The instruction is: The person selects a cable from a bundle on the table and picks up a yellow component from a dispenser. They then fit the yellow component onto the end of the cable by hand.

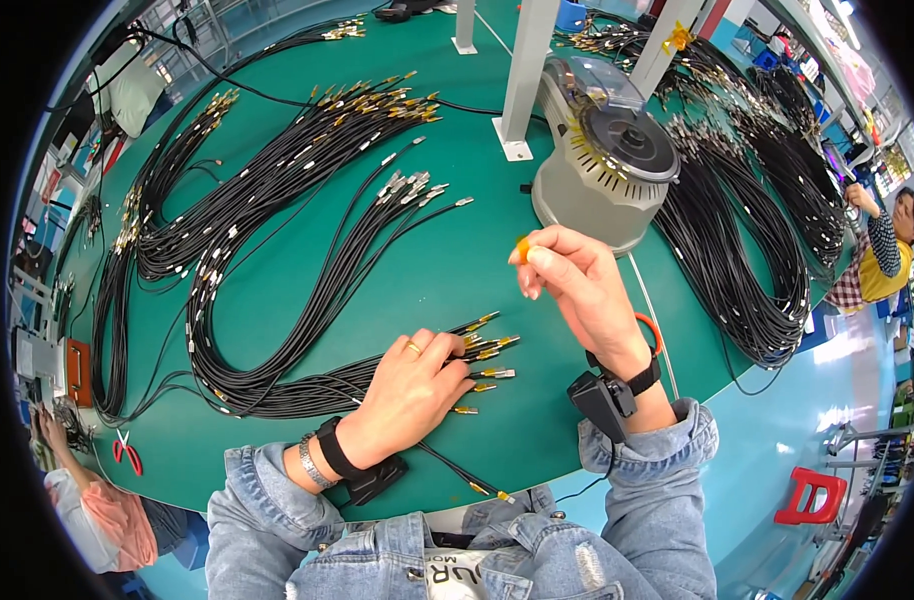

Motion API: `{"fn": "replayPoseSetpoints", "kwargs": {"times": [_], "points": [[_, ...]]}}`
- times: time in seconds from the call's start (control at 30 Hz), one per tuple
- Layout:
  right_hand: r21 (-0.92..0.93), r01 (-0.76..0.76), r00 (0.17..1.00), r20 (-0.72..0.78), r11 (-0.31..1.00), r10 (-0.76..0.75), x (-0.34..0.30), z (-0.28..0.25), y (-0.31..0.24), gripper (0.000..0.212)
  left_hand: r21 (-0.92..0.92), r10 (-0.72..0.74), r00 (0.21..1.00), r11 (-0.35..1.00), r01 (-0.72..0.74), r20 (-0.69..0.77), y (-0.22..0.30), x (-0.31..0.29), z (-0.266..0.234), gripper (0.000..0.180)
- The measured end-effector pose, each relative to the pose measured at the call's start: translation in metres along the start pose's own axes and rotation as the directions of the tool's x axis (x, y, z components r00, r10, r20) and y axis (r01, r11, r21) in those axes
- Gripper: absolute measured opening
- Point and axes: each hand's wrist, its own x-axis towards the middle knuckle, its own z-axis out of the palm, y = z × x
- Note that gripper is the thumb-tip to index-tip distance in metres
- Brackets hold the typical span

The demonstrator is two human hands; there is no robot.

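My right hand (pixel 582 285) is raised over the green table, its thumb and forefinger pinching a small piece of amber tape (pixel 522 250). My left hand (pixel 412 388) lies lower and to the left, fingers curled over the end of a bundle of black cables (pixel 267 392). Metal connectors (pixel 499 373) stick out past its fingertips, several with amber tape behind them. Its palm hides part of the bundle. Just beyond my right hand stands a grey round tape dispenser (pixel 602 185) with a dark disc on top.
More black cable bundles (pixel 277 170) curve across the left of the table (pixel 517 440), others (pixel 737 240) hang over the right. A white metal post (pixel 527 80) rises behind the dispenser. Red-handled scissors (pixel 127 453) lie at the left edge. Co-workers sit left and right; a red stool (pixel 811 495) stands right.
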Motion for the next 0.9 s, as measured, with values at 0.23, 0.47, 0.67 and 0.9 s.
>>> {"fn": "replayPoseSetpoints", "kwargs": {"times": [0.23, 0.47, 0.67, 0.9], "points": [[-0.001, 0.013, 1.000, -0.010, 1.000, -0.013, 0.000, 0.002, -0.001, 0.021, -0.184, 0.067, 0.992, 0.982, -0.047, 0.103, -0.003, -0.012, 0.006, 0.013], [0.003, 0.015, 1.000, -0.013, 1.000, -0.014, 0.000, 0.002, -0.001, 0.020, -0.246, 0.059, 0.977, 0.969, -0.007, 0.204, -0.007, -0.007, -0.004, 0.013], [-0.005, 0.007, 1.000, -0.026, 1.000, -0.008, -0.001, 0.002, -0.001, 0.019, -0.150, 0.082, 0.955, 0.988, -0.040, 0.285, -0.011, -0.001, -0.014, 0.013], [0.007, 0.029, 1.000, -0.005, 1.000, -0.029, 0.000, -0.001, -0.002, 0.013, -0.127, -0.025, 0.983, 0.991, 0.048, 0.182, -0.014, 0.003, -0.015, 0.013]]}}
